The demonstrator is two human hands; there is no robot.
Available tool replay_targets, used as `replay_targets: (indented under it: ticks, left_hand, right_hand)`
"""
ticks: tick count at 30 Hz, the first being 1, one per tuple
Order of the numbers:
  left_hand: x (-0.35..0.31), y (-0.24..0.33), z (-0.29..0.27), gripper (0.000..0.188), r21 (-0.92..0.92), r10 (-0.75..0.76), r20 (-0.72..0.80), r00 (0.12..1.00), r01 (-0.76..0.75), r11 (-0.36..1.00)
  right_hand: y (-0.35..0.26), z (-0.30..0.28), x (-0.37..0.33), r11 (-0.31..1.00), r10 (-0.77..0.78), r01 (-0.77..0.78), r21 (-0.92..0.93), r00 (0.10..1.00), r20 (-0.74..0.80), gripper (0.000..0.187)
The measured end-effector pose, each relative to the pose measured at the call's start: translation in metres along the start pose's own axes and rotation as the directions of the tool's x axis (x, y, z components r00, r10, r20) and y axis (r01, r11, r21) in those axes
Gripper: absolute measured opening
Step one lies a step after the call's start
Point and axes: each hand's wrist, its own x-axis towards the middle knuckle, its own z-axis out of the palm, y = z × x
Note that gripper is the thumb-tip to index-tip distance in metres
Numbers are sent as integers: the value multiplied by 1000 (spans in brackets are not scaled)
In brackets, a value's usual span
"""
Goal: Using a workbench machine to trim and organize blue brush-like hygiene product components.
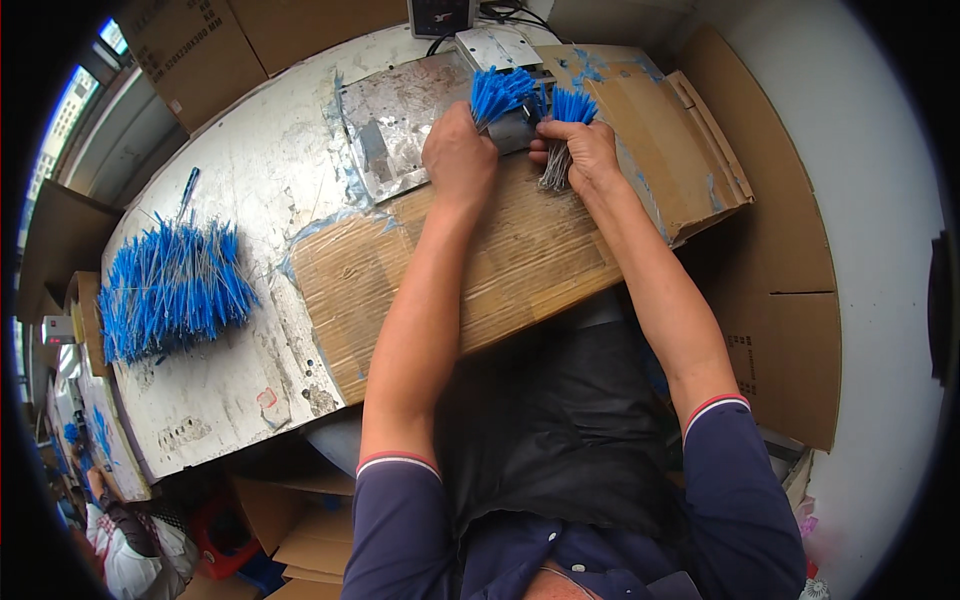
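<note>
My left hand (460, 155) is closed round the wire stems of a bundle of blue-bristled wire brushes (500, 93), their blue ends fanned out above the fist. Just to its right, my right hand (583, 150) grips a second bundle of blue-tipped brushes (571, 105), with the thin metal stems (554, 170) hanging below the fingers. Both hands are over the far edge of the cardboard-covered part of the bench, near a metal plate (395, 120). A dark piece between the two bundles is partly hidden, and I cannot make out what it is.
A large pile of blue wire brushes (178, 285) lies on the white worktable (285, 370) at left. Flattened cardboard (350, 270) covers the near edge. A cardboard box (650, 120) sits at right, a dark device (440, 16) at the back. Another person (140, 550) is at lower left.
</note>
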Motion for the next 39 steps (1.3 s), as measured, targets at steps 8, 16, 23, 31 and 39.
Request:
replay_targets:
  ticks: [8, 16, 23, 31, 39]
  left_hand:
    - [-3, -1, 0, 14, 11, 145, -15, 989, -145, 989]
    - [-1, -2, 2, 12, 114, 71, -33, 997, -67, 991]
    - [2, -2, -5, 14, -18, -88, -141, 986, 86, 996]
    - [2, -1, -4, 15, -22, -97, -119, 988, 95, 995]
    - [0, -1, -3, 15, -63, -86, -134, 987, 78, 995]
  right_hand:
    - [-1, -15, -7, 1000, -5, 6, -25, 999, 42, 15]
    - [-5, -13, -18, 992, -112, 110, -54, 993, -29, 15]
    - [-1, 15, -10, 968, -91, 88, -235, 996, -2, 10]
    - [1, 29, 1, 966, -44, 2, -258, 987, -155, 7]
    - [5, 30, 0, 971, -79, 40, -234, 984, -160, 7]
